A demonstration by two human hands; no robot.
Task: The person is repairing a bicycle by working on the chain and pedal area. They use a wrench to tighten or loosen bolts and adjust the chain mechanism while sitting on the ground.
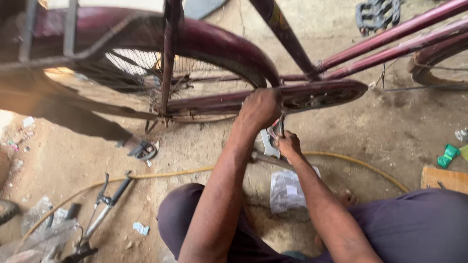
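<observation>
A maroon bicycle stands in front of me, its rear mudguard and chain guard in the middle of the view. My left hand is closed on the frame just beside the chain guard's rear end. My right hand sits right below it, gripping a thin metal rod or spoke that points up toward the chain guard. A flat silver spanner lies between the two hands; which hand holds it I cannot tell.
A yellow hose curves over the dirt floor. A hand pump lies at lower left, a crumpled plastic bag between my knees, a green object and a wooden board at right, a black pedal above.
</observation>
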